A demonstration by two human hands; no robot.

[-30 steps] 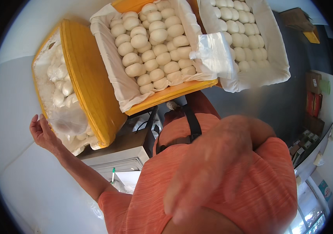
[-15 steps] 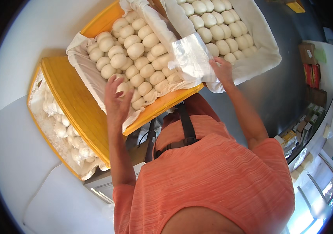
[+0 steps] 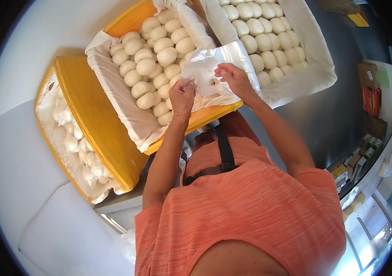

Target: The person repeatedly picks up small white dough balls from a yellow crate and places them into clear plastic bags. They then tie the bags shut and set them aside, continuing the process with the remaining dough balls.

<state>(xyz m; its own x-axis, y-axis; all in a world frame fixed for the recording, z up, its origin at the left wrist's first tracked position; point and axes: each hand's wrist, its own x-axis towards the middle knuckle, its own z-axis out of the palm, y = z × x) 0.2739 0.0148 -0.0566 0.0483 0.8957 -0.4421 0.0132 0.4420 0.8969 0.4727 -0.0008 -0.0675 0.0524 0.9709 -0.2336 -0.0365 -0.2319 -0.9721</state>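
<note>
A thin, shiny clear plastic bag (image 3: 207, 62) lies across the neighbouring edges of two cloth-lined crates. My left hand (image 3: 183, 95) pinches its left edge between thumb and fingers. Over the bag's middle, my right hand (image 3: 236, 82) has its fingers bent together with the thumb, seemingly gripping the film; the exact contact is hard to see. Round white steamed buns (image 3: 145, 66) are piled in the yellow crate (image 3: 129, 20) at the left of my hands. More white buns (image 3: 264, 42) sit in rows within the white cloth (image 3: 318, 55) of the right crate.
Another yellow crate (image 3: 97, 117) stands tilted at the left, with bagged white buns (image 3: 85, 156) beside its wall. A dark tabletop (image 3: 343, 96) extends to the right. Along the far right are a cardboard box (image 3: 367, 75) and red packages (image 3: 371, 101).
My left hand has left the buns and moved right to grip the bag's edge. My right hand has shifted left over the bag, which now spreads further over the left crate.
</note>
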